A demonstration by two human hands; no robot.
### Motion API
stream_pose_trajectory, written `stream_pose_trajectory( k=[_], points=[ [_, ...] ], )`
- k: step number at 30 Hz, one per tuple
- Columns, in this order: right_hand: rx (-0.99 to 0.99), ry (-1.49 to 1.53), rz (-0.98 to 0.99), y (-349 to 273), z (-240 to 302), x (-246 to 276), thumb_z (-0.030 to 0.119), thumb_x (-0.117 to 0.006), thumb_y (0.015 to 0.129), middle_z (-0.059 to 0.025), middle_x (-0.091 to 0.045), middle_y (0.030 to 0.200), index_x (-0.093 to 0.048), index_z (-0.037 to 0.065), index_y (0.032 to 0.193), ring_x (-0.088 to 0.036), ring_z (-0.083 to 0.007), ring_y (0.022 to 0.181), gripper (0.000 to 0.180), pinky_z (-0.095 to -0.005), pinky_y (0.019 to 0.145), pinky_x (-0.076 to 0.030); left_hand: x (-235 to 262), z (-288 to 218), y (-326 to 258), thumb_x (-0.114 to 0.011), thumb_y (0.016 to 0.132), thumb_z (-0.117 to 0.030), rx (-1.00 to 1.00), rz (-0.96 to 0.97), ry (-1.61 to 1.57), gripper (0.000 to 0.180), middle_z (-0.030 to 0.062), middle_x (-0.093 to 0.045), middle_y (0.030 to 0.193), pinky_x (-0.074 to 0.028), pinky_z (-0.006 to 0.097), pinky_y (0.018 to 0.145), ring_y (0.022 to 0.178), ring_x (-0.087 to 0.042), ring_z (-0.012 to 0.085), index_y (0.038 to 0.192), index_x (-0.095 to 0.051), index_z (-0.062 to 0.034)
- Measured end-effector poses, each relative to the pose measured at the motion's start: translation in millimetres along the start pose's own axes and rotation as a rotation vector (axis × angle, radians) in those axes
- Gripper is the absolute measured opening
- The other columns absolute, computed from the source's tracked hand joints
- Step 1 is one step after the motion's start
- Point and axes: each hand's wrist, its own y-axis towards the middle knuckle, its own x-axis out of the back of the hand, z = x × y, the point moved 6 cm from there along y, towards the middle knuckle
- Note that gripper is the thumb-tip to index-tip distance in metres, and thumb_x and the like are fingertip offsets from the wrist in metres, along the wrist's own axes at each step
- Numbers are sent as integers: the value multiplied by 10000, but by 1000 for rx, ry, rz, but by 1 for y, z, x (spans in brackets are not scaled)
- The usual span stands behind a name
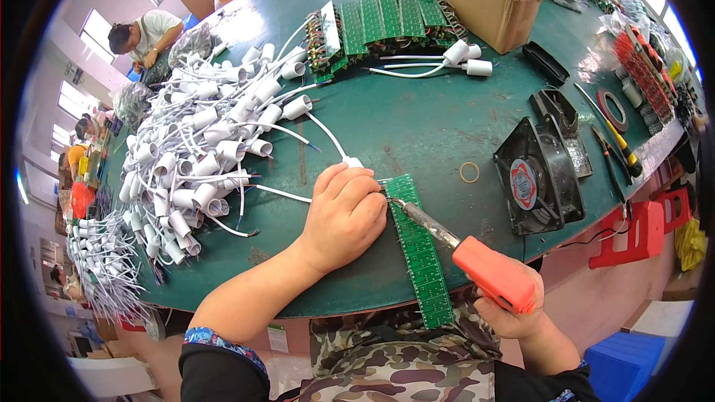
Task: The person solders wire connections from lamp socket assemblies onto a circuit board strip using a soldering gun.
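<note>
Circuit board (422,260) is slim, green. Left of it, the left hand (344,216) curls round a white socket (353,162); rightward, the right hand (514,321) clasps a soldering gun (491,272).

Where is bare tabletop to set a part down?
Widest patch: between the white socket pile and black fan, above the green board strip; a rubber band lies there. Smaller: between left forearm and strip. Crowded: the pile, the far circuit boards and carton.

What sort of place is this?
Likely an electronics assembly workshop: the right hand holds a red-handled soldering iron at a green circuit board strip, more green circuit boards lie at the back of the bench, and white cylindrical housings with wire leads are heaped left.
</note>
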Motion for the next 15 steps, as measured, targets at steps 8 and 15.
stream_pose_trajectory(
  k=[8,15],
  points=[
    [16,-34,5,5,2,-1,178,-862,811,-223,-738,1118,-595,-130,1304,-751,-312,865,639,-368,773,-594,-2,-1,0,-767,674,-5,10,-13,28,225,56,-631,950,-504,476,967,1014,-659,278,831,-622,-73],
    [-67,-25,6,4,2,-1,181,-856,813,-213,-740,1107,-600,-131,1301,-746,-307,852,633,-367,769,-588,-2,-3,1,-767,675,-19,17,-6,47,214,50,-623,939,-497,471,974,1011,-652,272,821,-620,-75]
  ],
)
